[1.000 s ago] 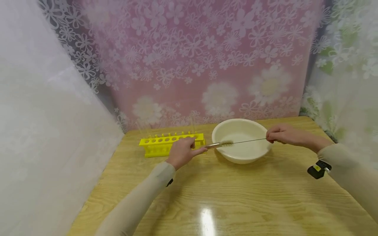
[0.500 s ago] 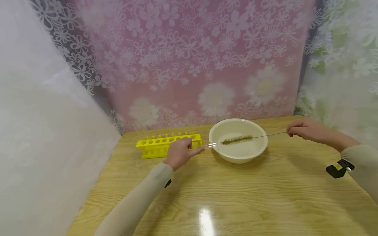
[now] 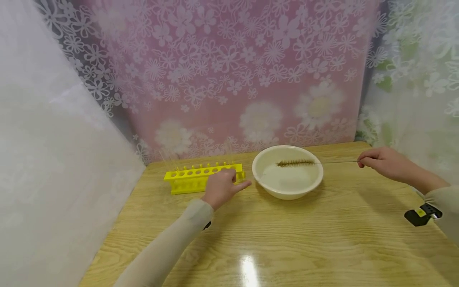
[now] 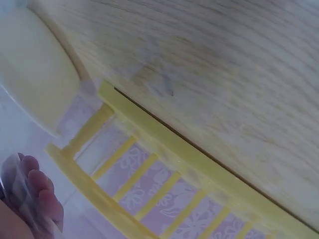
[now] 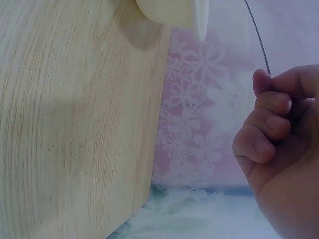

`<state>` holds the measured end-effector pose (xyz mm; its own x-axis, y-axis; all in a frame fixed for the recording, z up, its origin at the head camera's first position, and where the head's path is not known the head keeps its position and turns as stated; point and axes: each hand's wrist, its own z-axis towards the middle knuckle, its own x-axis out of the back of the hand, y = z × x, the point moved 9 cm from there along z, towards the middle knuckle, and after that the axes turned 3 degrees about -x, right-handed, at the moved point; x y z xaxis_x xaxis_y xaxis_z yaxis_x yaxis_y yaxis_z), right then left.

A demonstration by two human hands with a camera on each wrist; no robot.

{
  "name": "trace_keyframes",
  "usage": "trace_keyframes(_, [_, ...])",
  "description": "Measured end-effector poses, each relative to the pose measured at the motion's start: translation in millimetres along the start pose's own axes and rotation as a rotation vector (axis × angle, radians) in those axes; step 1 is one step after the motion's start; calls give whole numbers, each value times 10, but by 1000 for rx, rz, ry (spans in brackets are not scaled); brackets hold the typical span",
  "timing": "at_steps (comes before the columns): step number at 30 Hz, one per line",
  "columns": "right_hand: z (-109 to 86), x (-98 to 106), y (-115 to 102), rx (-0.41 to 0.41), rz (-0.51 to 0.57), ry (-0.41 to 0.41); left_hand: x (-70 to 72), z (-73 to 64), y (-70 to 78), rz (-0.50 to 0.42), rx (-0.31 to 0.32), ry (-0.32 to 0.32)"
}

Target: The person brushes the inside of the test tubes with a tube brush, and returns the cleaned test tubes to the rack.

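Observation:
My left hand [image 3: 221, 186] is in front of the yellow test tube rack [image 3: 188, 185], its thumb stretched toward the basin. In the left wrist view its curled fingers hold a clear glass test tube [image 4: 21, 185]; in the head view that tube hardly shows. Out to the right, my right hand [image 3: 387, 164] pinches the thin wire handle of a test tube brush [image 3: 295, 163] between thumb and forefinger. The brown bristles hang level over the white basin [image 3: 258, 184], apart from the tube. Twisted wire [image 5: 259, 42] rises from the fingertips in the right wrist view.
Faint clear tubes [image 3: 168, 161] stand in the rack's left end, and another seems to stand near its right end. The basin sits close to the rack's right side on the wooden table [image 3: 287, 239]. Flowered curtains [image 3: 229, 79] hang behind and at the sides.
My right hand has moved right and drawn the brush out of the test tube; its whole bristle part now shows over the basin. The left hand stays near the rack, its tube less visible.

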<state>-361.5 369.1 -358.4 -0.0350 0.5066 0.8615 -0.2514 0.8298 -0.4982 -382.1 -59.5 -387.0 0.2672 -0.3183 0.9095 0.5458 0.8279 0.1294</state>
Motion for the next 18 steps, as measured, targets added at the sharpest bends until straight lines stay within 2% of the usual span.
trace_keyframes(13, [5, -33, -68, 55, -19, 77, 81, 84, 192, 186, -124, 102])
trace_keyframes(18, [2, -39, -118, 71, -23, 96, 107, 117, 239, 258, -151, 135])
